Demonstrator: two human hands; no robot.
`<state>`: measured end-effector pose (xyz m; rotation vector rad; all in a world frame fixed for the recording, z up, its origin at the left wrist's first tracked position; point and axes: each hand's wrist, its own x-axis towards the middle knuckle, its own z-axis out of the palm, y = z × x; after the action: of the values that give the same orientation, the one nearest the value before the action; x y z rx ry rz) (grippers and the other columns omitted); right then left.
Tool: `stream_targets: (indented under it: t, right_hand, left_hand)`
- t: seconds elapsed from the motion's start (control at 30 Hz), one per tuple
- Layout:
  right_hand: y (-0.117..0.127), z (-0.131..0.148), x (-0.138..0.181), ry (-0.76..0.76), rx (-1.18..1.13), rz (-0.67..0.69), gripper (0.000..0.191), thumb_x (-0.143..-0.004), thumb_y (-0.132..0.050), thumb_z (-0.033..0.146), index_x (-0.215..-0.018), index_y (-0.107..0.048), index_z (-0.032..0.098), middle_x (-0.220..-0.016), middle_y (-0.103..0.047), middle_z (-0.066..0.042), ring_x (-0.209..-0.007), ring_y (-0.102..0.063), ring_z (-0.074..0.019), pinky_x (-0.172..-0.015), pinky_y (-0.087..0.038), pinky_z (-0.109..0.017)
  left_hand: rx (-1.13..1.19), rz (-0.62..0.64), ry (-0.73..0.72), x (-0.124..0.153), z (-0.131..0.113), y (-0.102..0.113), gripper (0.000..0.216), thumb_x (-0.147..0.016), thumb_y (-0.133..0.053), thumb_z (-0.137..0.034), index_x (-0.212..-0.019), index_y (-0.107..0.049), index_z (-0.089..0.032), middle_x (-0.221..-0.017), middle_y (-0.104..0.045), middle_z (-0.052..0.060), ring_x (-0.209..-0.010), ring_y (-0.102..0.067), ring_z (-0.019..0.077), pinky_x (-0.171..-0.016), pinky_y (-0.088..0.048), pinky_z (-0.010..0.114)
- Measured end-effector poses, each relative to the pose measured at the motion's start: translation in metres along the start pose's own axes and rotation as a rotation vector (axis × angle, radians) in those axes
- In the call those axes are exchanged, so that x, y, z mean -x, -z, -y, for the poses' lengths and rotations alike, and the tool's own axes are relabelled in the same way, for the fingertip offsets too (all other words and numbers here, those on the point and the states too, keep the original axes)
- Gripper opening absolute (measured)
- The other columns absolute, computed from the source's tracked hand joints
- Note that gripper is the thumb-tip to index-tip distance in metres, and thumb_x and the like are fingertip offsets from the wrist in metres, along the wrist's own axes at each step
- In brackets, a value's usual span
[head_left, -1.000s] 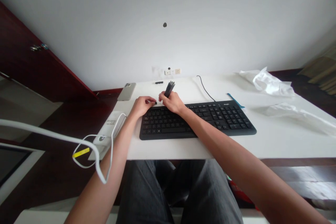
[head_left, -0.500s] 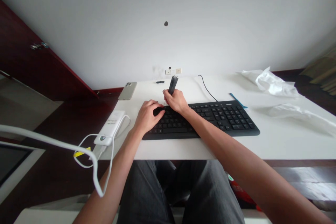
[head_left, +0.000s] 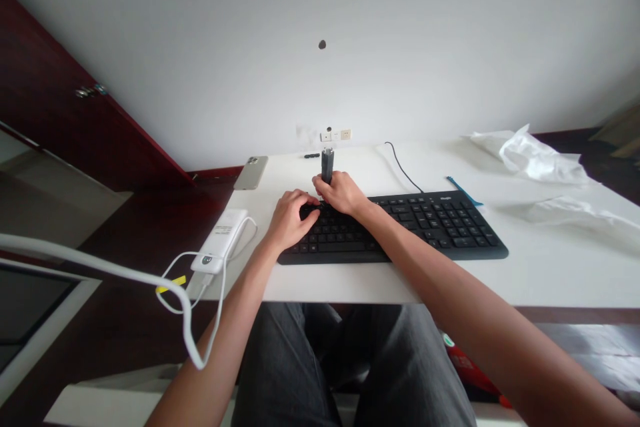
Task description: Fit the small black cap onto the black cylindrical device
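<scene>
A black keyboard [head_left: 425, 227] lies across the white desk [head_left: 525, 273]. My right hand [head_left: 341, 191] is closed round a dark upright tool [head_left: 327, 164], its lower end down at the keyboard's upper left keys. My left hand [head_left: 290, 219] rests on the keyboard's left end, fingers curled against the keys right next to my right hand. Whether the left fingers hold anything is hidden.
A white power bank [head_left: 221, 240] with a white cable [head_left: 185, 307] sits at the desk's left edge. A phone [head_left: 251, 172] lies at the back left. Crumpled white plastic [head_left: 530, 155] and a blue strip [head_left: 463, 190] are at the right. The keyboard's black cable [head_left: 403, 170] runs back.
My left hand has moved from the keyboard's top left corner onto its keys. The tool in my right hand has swung from tilted to upright.
</scene>
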<state>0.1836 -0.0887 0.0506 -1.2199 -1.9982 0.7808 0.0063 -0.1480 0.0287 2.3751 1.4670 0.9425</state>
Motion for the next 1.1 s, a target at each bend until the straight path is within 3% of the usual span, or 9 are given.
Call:
stream_targets:
  t: [0.13, 0.3, 0.47, 0.6, 0.87, 1.1]
  right_hand:
    - [0.009, -0.005, -0.001, 0.148, 0.049, 0.167, 0.025, -0.093, -0.054, 0.028, -0.070, -0.063, 0.020, -0.056, -0.059, -0.001, -0.058, -0.052, -0.0160, -0.065, -0.035, -0.028]
    - [0.014, 0.000, 0.002, 0.200, 0.061, 0.238, 0.034, -0.097, -0.048, 0.033, -0.068, -0.061, 0.020, -0.057, -0.058, 0.000, -0.058, -0.050, -0.0148, -0.066, -0.035, -0.028]
    - [0.012, 0.005, 0.005, 0.284, 0.092, 0.236, 0.030, -0.093, -0.055, 0.033, -0.067, -0.060, 0.019, -0.065, -0.059, -0.001, -0.062, -0.046, -0.0146, -0.066, -0.034, -0.028]
    - [0.014, -0.001, 0.003, 0.310, -0.022, 0.279, 0.030, -0.096, -0.047, 0.032, -0.073, -0.063, 0.018, -0.067, -0.060, 0.000, -0.066, -0.048, -0.0145, -0.068, -0.035, -0.027]
    - [0.015, -0.002, 0.003, 0.331, 0.005, 0.272, 0.032, -0.096, -0.044, 0.035, -0.069, -0.052, 0.019, -0.065, -0.050, 0.003, -0.065, -0.042, -0.0133, -0.067, -0.033, -0.027]
    - [0.015, 0.000, 0.003, 0.279, 0.045, 0.213, 0.026, -0.093, -0.047, 0.030, -0.071, -0.056, 0.020, -0.066, -0.054, 0.002, -0.063, -0.041, -0.0141, -0.066, -0.032, -0.028]
  left_hand:
    - [-0.005, 0.004, 0.000, 0.000, 0.000, 0.000, 0.011, -0.091, -0.065, -0.020, -0.101, -0.068, -0.023, -0.103, -0.069, 0.004, -0.103, -0.061, 0.0237, -0.100, -0.049, 0.043]
    - [-0.042, 0.003, 0.013, 0.000, 0.001, 0.000, 0.009, -0.091, -0.064, -0.021, -0.099, -0.067, -0.023, -0.101, -0.069, 0.005, -0.103, -0.061, 0.0253, -0.099, -0.049, 0.044]
    - [-0.067, 0.003, 0.054, 0.000, 0.001, -0.001, 0.006, -0.093, -0.061, -0.021, -0.098, -0.064, -0.022, -0.101, -0.068, 0.006, -0.101, -0.061, 0.0256, -0.096, -0.050, 0.043]
    - [-0.041, 0.022, 0.059, 0.000, 0.002, -0.001, 0.010, -0.092, -0.061, -0.020, -0.101, -0.065, -0.022, -0.104, -0.069, 0.005, -0.103, -0.061, 0.0255, -0.098, -0.049, 0.043]
    - [-0.084, 0.063, 0.046, -0.001, 0.006, -0.002, 0.010, -0.093, -0.060, -0.022, -0.101, -0.066, -0.022, -0.104, -0.067, 0.007, -0.103, -0.059, 0.0268, -0.097, -0.049, 0.045]
    - [-0.130, 0.077, 0.048, -0.001, 0.005, -0.003, 0.014, -0.096, -0.053, -0.021, -0.104, -0.065, -0.024, -0.105, -0.066, 0.007, -0.104, -0.059, 0.0271, -0.096, -0.049, 0.045]
